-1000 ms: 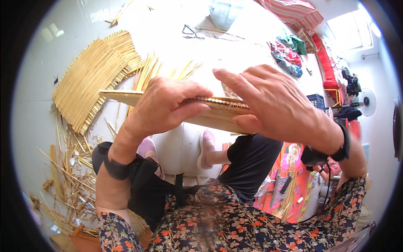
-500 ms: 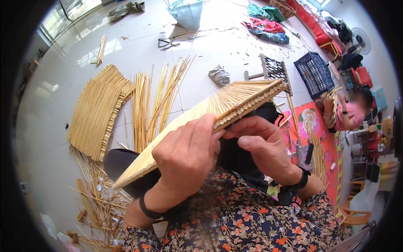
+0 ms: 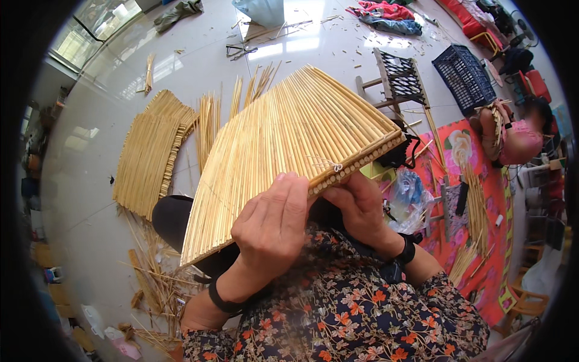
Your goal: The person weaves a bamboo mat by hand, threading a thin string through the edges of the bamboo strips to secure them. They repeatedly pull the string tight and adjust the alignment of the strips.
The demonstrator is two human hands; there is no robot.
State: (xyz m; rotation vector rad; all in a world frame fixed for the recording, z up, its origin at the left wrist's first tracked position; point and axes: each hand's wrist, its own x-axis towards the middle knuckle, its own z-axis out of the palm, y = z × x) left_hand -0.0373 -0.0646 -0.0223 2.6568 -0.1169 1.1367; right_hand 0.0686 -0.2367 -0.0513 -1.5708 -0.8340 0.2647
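A fan-shaped panel of pale straw sticks [image 3: 271,133] lies tilted across my lap, with a band of round cut ends along its near right edge. My left hand [image 3: 271,232] grips that near edge, fingers over the top, thumb hidden. Just to its right my right hand [image 3: 362,214] is closed at the underside of the same edge, its fingertips partly hidden. A small white string loop [image 3: 336,166] shows on the panel above them.
Stacked stick panels [image 3: 142,166] and loose sticks [image 3: 208,117] lie at left. A slatted wooden frame [image 3: 401,78], dark crate [image 3: 463,75], clothes [image 3: 386,18] and blue bag [image 3: 259,12] are farther off. A person in pink [image 3: 518,139] is by a red mat [image 3: 458,223] at right.
The panel has turned from nearly edge-on to show its broad ribbed face. My right hand has moved from over the top of the panel down under its near edge.
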